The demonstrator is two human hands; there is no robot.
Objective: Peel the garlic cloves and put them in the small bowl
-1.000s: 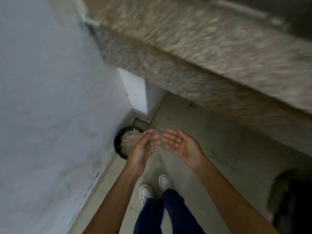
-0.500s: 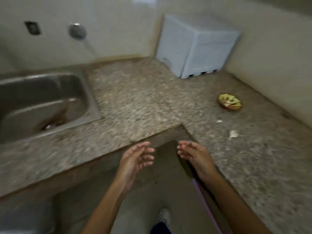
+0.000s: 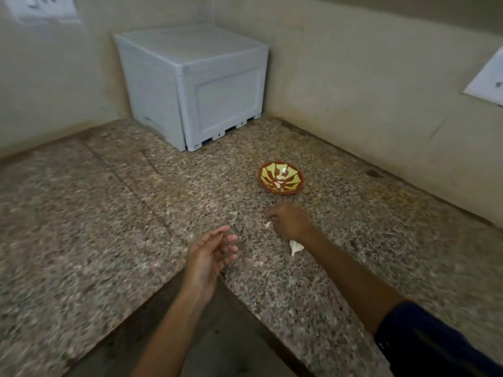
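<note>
A small red bowl point(image 3: 280, 177) with a yellow-green pattern sits on the granite counter point(image 3: 136, 219) and holds a few pale peeled cloves. My right hand point(image 3: 290, 223) lies palm down just in front of the bowl, fingers curled over a small white garlic piece point(image 3: 269, 225) that peeks out beside them. Whether the fingers pinch it is hidden. A larger unpeeled garlic clove point(image 3: 295, 247) lies on the counter under my right wrist. My left hand point(image 3: 209, 253) hovers over the inner corner of the counter, fingers loosely curled, holding nothing.
A white plastic box point(image 3: 196, 85) stands in the back corner against the walls. The L-shaped counter wraps round a gap point(image 3: 217, 336) where I stand. Papers hang on the walls at the far left point(image 3: 43, 6) and far right point(image 3: 487, 80).
The view swung from the floor and a bin up to the counter. My right hand reached forward and came down on the garlic near the bowl. My left hand stayed near the counter's corner.
</note>
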